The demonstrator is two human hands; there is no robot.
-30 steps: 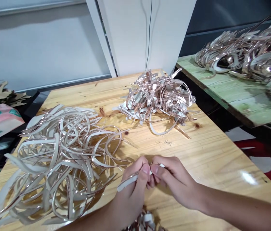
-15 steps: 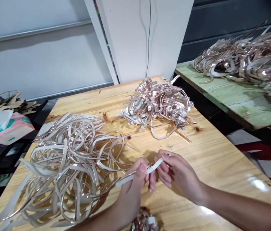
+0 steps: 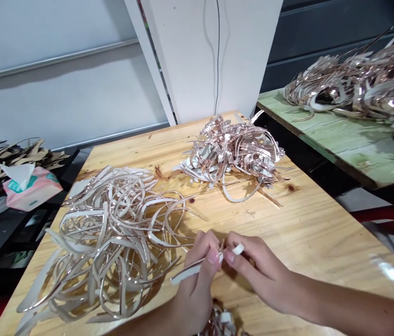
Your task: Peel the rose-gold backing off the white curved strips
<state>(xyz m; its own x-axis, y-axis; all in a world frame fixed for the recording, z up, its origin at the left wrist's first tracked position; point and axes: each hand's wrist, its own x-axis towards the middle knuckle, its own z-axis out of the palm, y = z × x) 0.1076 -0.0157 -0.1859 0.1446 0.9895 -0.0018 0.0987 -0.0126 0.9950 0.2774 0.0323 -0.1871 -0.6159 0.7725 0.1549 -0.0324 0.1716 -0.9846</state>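
Observation:
Both hands pinch one narrow strip, white on one side with a shiny rose-gold edge. My left hand is closed on it, thumb on top, with a length of strip passing back over the palm toward the lower left. Close beside it, my right hand grips the strip near its other end, and a short white tip sticks out past the thumb. To the left lies a loose tangle of long white and rose-gold strips. A small pile of shiny cut pieces is partly hidden below my left wrist.
A heap of crumpled rose-gold strips sits at the back of the wooden table. More strips cover a pale green table at right. A pink tissue pack and brown scraps are at left.
My hands have come closer together, and my right fingers now pinch the strip nearer my left thumb. The view has shifted slightly, so the surroundings appear farther right.

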